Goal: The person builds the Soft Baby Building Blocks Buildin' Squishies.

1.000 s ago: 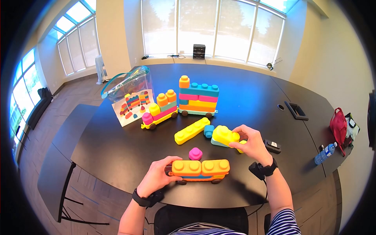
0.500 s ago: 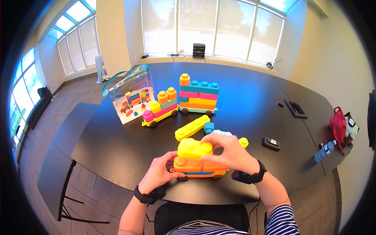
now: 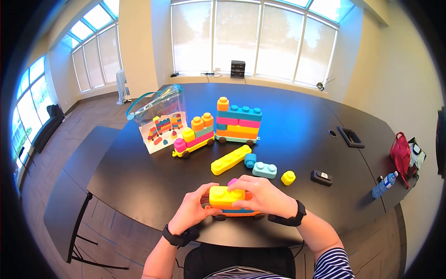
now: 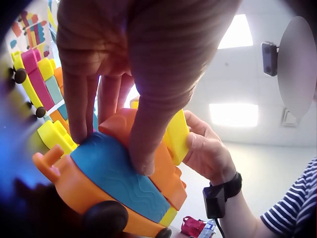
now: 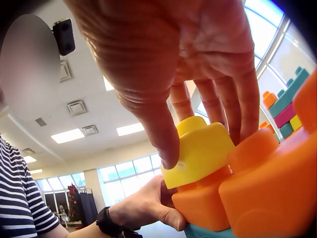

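Observation:
Near the table's front edge stands a toy train wagon [image 3: 239, 214] with an orange base, dark wheels, a blue block [image 4: 116, 166] and orange blocks [image 5: 200, 203] on top. My left hand [image 3: 190, 210] grips its left end, thumb on one side and fingers on the other. Between thumb and fingers my right hand [image 3: 267, 197] pinches a yellow two-stud block [image 3: 222, 197]. That block is over the left orange block, slightly tilted in the right wrist view, with some orange showing under its edge. Behind the right fingers a magenta block [image 3: 232, 182] is mostly hidden.
Beyond the hands lie a long yellow block [image 3: 231, 160], a small blue block [image 3: 250, 161], a pale teal block [image 3: 264, 170] and a small yellow block [image 3: 288, 177]. Farther back stand a built train [image 3: 239, 125], a picture card [image 3: 162, 132] and a clear bag [image 3: 162, 104]. A bottle [image 3: 384, 185] is at right.
The right hand has carried the yellow block from beside the pale teal block leftward and toward me, then down onto the wagon's left side. The left hand has kept its grip on the wagon.

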Demonstrator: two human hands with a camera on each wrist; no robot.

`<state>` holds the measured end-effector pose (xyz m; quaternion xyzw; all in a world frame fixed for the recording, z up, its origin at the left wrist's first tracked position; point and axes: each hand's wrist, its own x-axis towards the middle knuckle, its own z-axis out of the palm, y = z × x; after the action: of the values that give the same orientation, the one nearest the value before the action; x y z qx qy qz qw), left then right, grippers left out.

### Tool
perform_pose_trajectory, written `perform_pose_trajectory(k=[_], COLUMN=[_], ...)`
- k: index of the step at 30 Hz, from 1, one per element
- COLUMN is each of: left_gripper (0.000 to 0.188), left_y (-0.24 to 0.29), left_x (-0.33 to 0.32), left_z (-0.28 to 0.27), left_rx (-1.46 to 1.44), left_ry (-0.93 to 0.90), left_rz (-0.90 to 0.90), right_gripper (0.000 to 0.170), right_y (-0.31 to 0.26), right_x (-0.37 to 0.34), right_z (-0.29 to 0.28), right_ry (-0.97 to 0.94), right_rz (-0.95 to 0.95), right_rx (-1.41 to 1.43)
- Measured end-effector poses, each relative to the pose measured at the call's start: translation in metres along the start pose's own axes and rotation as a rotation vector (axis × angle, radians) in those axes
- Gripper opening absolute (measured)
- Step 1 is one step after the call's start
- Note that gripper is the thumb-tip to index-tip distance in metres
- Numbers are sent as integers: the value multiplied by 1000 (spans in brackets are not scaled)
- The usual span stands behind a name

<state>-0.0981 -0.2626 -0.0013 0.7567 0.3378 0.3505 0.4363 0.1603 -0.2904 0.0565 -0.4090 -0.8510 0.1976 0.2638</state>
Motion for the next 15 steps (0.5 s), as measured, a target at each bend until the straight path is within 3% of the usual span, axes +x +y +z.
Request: perform_pose_trajectory(k=[10, 13, 15], left_gripper=[70, 67, 64], left_y=[3, 5, 4], left_x=[-1, -3, -3], left_z=[-3, -11, -17], left_rx=[26, 26, 31], left_ry=[-13, -31, -31], left_rz=[20, -30, -53], right_gripper=[46, 48, 53], right_y=[-4, 24, 32], right_x=[5, 10, 10], right_z=[-9, -16, -31], right_ry=[-135, -113, -15], right_rz=[94, -130, -68], right_rx=[52, 129, 61])
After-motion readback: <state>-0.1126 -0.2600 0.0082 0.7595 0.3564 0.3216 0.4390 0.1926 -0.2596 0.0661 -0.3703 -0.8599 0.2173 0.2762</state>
